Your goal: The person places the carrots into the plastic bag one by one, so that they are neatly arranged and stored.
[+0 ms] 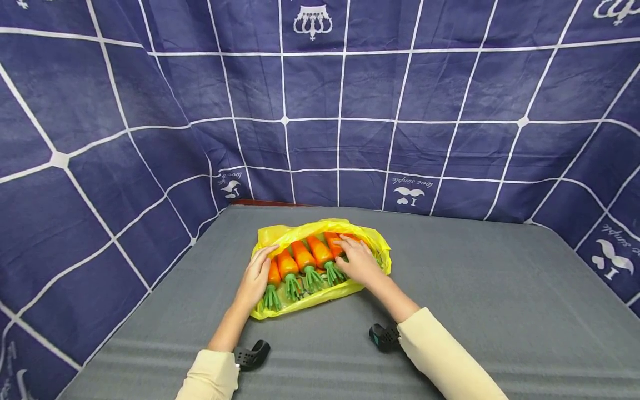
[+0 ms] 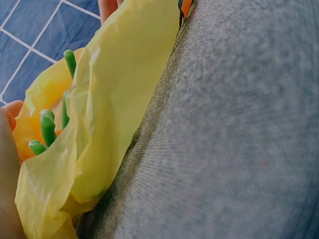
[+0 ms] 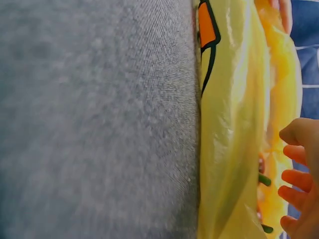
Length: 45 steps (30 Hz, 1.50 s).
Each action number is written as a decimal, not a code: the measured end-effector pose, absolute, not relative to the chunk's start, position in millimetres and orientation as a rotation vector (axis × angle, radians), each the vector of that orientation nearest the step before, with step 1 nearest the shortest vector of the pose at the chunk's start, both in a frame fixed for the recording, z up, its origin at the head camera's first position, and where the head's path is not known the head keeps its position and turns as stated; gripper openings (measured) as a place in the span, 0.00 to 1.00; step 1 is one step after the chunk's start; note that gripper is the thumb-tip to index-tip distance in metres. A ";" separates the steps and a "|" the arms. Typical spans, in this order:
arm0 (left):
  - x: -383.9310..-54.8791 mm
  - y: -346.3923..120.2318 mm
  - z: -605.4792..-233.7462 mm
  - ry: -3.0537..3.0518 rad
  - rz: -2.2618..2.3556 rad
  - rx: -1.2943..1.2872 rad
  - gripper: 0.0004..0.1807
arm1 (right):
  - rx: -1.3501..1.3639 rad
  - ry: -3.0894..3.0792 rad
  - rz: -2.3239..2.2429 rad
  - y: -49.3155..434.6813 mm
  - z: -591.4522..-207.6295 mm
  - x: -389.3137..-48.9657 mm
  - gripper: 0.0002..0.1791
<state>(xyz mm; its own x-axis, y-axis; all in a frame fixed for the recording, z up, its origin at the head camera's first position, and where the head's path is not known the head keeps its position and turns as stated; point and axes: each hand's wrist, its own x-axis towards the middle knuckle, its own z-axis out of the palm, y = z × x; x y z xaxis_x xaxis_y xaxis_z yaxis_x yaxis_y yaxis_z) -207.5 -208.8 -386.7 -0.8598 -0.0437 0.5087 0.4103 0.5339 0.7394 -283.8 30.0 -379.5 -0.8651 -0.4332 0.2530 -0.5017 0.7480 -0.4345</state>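
A yellow plastic bag [image 1: 312, 305] lies opened out on the grey surface, with several orange toy-like carrots [image 1: 303, 254] side by side in it, green tops toward me. My left hand [image 1: 254, 280] rests along the bag's left end, fingers extended toward its far rim. Over the rightmost carrots is my right hand [image 1: 359, 260], its fingers spread and slightly bent; whether they touch a carrot I cannot tell. Green stems [image 2: 47, 127] poke above the bag's near side in the left wrist view. The right wrist view shows my right fingers apart, gripping nothing.
The grey cloth-covered table [image 1: 475, 289] stretches out on both sides of the bag. A blue curtain with white grid lines [image 1: 370, 83] hangs behind and at the sides. Black wrist straps [image 1: 254, 355] are on both wrists.
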 end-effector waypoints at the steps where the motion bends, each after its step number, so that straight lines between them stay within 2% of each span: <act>1: -207.6 -208.9 -387.1 -2.303 -1.281 -0.300 0.18 | 0.746 -2.794 0.768 32.1 -378.8 -282.2 0.24; 15: -209.8 -209.9 -388.5 -2.297 -1.261 -0.320 0.18 | 0.596 -2.609 0.902 78.8 -370.0 -259.5 0.21; 35: -209.0 -209.7 -387.5 -2.298 -1.275 -0.314 0.18 | 0.375 -2.607 0.761 197.1 -367.5 -245.6 0.22; 40: -208.5 -209.5 -387.2 -2.301 -1.266 -0.319 0.18 | 0.316 -2.696 0.674 223.8 -364.1 -242.0 0.26; 45: -208.5 -209.0 -387.3 -2.296 -1.275 -0.305 0.18 | 0.238 -2.799 0.521 239.5 -361.2 -244.5 0.34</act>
